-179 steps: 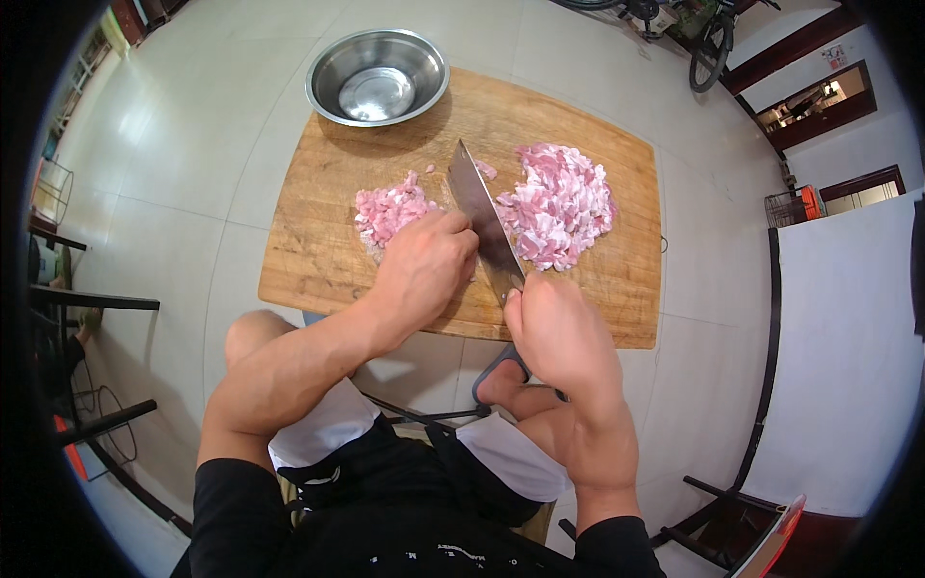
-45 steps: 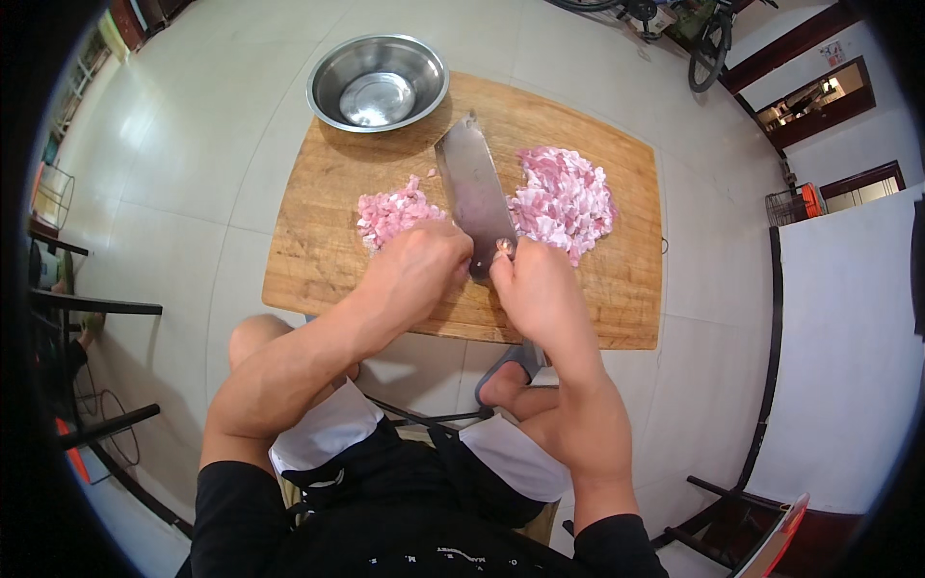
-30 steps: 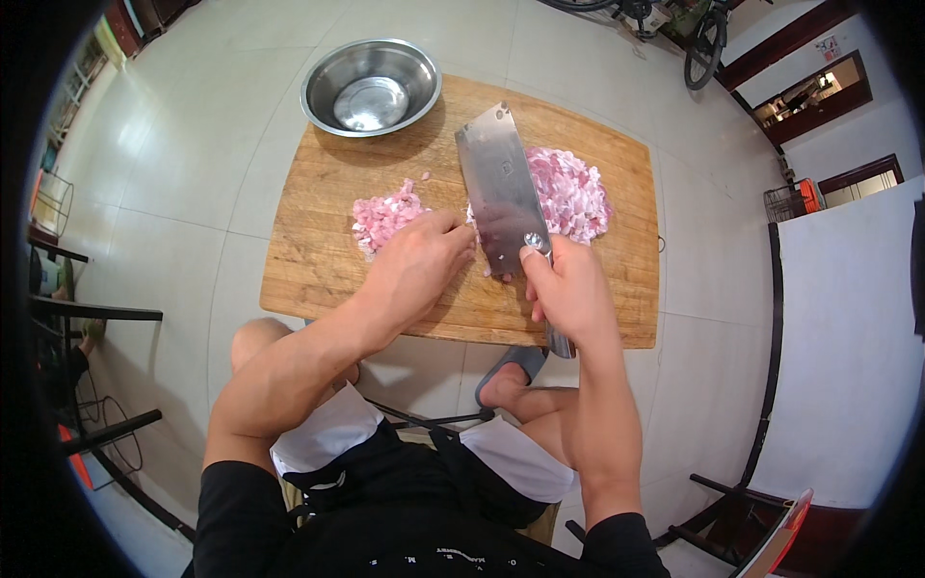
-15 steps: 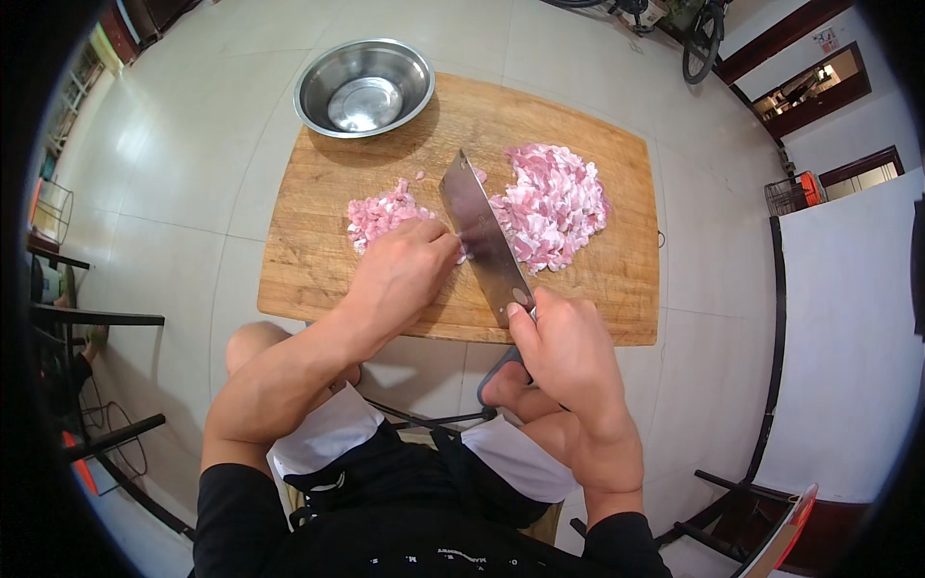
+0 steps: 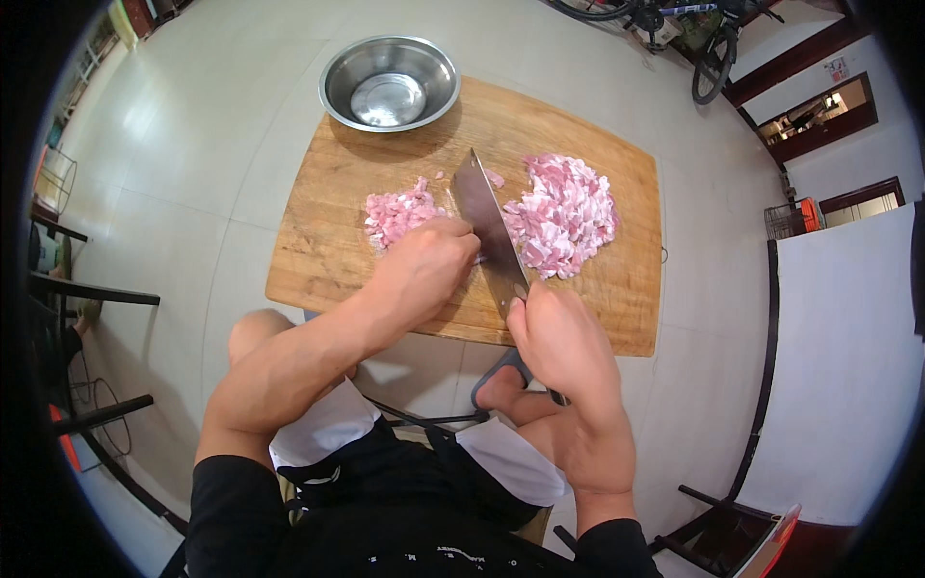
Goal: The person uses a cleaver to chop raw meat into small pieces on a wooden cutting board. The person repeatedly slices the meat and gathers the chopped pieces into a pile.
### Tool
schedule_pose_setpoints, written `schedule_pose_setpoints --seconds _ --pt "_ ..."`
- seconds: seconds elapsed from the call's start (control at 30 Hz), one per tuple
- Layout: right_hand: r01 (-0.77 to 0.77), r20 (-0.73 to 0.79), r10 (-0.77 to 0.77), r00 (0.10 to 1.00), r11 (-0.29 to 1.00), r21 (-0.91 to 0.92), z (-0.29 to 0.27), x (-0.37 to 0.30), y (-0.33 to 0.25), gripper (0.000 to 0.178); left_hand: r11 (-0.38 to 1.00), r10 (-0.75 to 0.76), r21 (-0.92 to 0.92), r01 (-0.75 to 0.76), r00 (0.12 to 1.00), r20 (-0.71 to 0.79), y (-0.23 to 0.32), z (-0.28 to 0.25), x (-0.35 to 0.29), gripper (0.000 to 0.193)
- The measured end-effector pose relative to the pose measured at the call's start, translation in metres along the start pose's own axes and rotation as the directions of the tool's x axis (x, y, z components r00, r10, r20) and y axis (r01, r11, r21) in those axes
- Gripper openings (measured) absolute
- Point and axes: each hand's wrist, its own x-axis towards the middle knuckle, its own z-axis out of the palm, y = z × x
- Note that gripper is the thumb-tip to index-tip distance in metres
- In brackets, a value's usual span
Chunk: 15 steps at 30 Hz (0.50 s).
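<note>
Compared with half a second ago, the broad rectangular steel cleaver (image 5: 489, 229) is sitting nearly where it was, blade down between the two heaps of meat, while the left hand (image 5: 424, 273) is lying a touch closer against its flat side; a second ago the blade was raised flat above the board.

From the head camera, the right hand (image 5: 559, 352) is gripping the cleaver's handle with its fingers wrapped tightly around it, at about five o'clock from the blade. The left hand is resting knuckles up on the large rectangular wooden chopping board (image 5: 328, 250), fingers curled and bunched together, touching the blade's left face; whether it is pinching any meat underneath cannot be told.

The smaller heap of pink diced raw meat (image 5: 400, 210) is lying just beyond the left hand, at eleven o'clock from it, partly covered by the fingers. The larger heap of pink diced raw meat (image 5: 564, 214) is spreading out at two o'clock from the blade, touching its right side. Both heaps are sitting on the far half of the board, which is lying on the pale tiled floor (image 5: 173, 164).

At twelve o'clock, the round shiny steel bowl (image 5: 389, 83) is overlapping the board's far left edge. At the near edge, the person's bare knees are showing, and a foot in a grey sandal (image 5: 501, 371) is showing below the board.
</note>
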Motion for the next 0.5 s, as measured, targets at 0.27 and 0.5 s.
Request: schedule_pose_setpoints --seconds 0.27,0.5 --pt "0.005 -0.033 -0.005 0.999 1.000 -0.001 0.002 0.026 -0.003 0.034 0.988 -0.154 -0.034 0.151 0.984 -0.088 0.011 0.000 -0.001 0.017" --pt "-0.009 -0.036 0.010 0.999 0.999 0.053 0.004 0.021 0.001 0.035 0.965 -0.260 0.002 0.262 0.959 -0.108 0.001 0.008 0.002 0.036"
